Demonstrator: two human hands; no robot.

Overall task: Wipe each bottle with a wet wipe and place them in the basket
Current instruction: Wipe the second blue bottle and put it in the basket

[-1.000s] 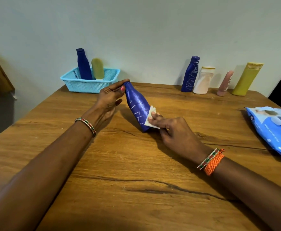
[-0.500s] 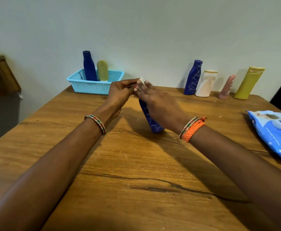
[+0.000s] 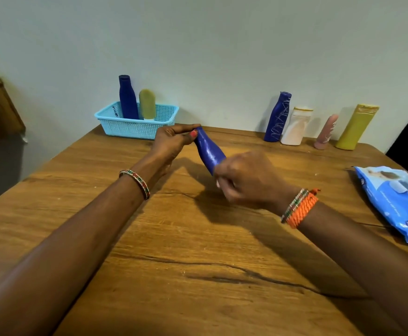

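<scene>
Left hand (image 3: 174, 141) pinches cap end of blue bottle (image 3: 209, 151), bottle tilted over table (image 3: 198, 238). Right hand (image 3: 244, 180) curled round bottle's lower end, white wipe (image 3: 218, 183) barely showing under fingers. Basket (image 3: 135, 126) beyond left hand, holding two bottles.

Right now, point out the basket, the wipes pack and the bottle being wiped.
basket (image 3: 135, 127), head view, front mesh wall.
wipes pack (image 3: 392, 202), head view, middle of the blue wrapper.
bottle being wiped (image 3: 209, 150), head view, bare blue body between the hands.
</scene>
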